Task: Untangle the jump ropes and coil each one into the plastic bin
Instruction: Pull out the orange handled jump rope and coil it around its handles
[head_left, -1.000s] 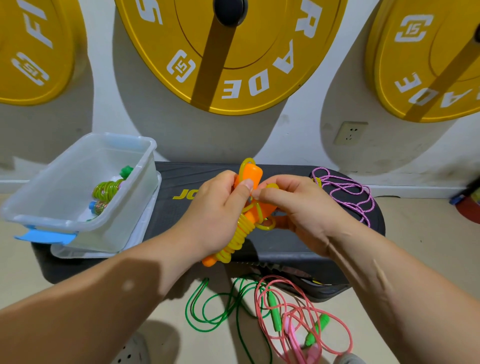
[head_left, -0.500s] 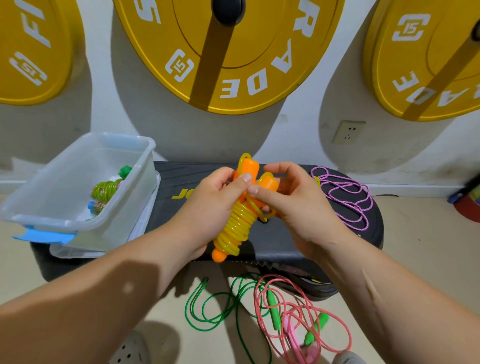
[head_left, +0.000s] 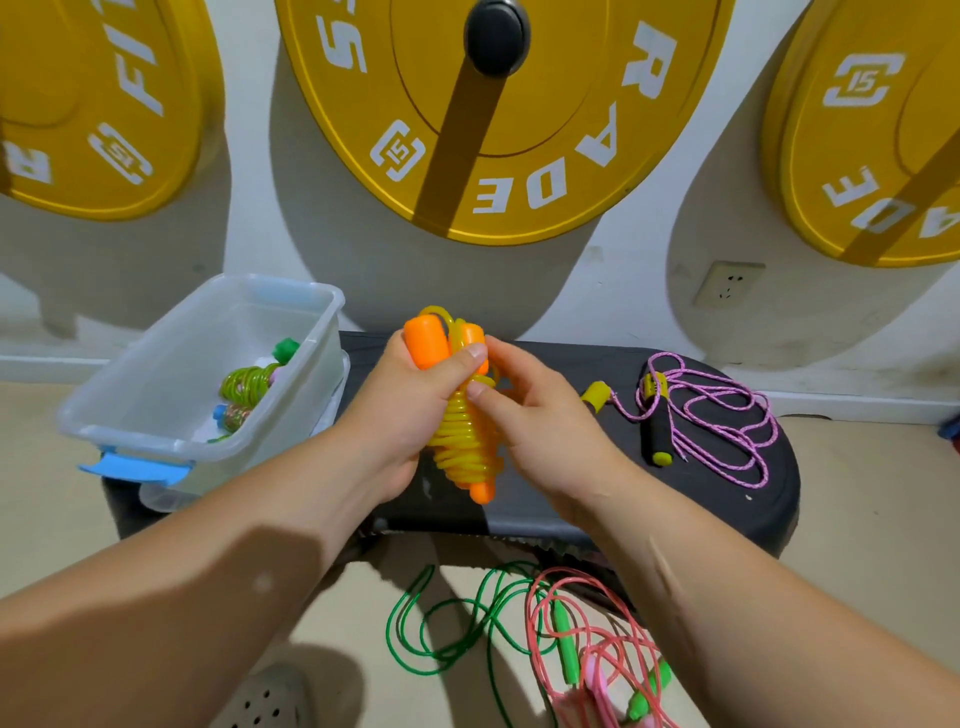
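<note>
My left hand (head_left: 410, 410) grips a yellow jump rope (head_left: 462, 441) wound in tight coils round its two orange handles, held upright over the black bench (head_left: 727, 509). My right hand (head_left: 540, 421) pinches the yellow cord near the top of the bundle. A clear plastic bin (head_left: 171, 384) stands on the bench's left end with a coiled green rope (head_left: 247, 384) inside. A pink-purple rope (head_left: 727, 421) with black and yellow handles lies loose on the bench's right end. A green rope (head_left: 452, 623) and a pink rope (head_left: 597, 660) lie tangled on the floor.
Yellow weight plates (head_left: 519, 130) lean against the white wall behind the bench. A wall socket (head_left: 727, 283) is at the right. A grey shoe (head_left: 270, 701) shows at the bottom edge. The bin's lid (head_left: 156, 499) lies under the bin.
The yellow bundle has been turned more upright and its loose end wound in. My right hand slid from the handles' top to the cord, uncovering the pink-purple rope's handles.
</note>
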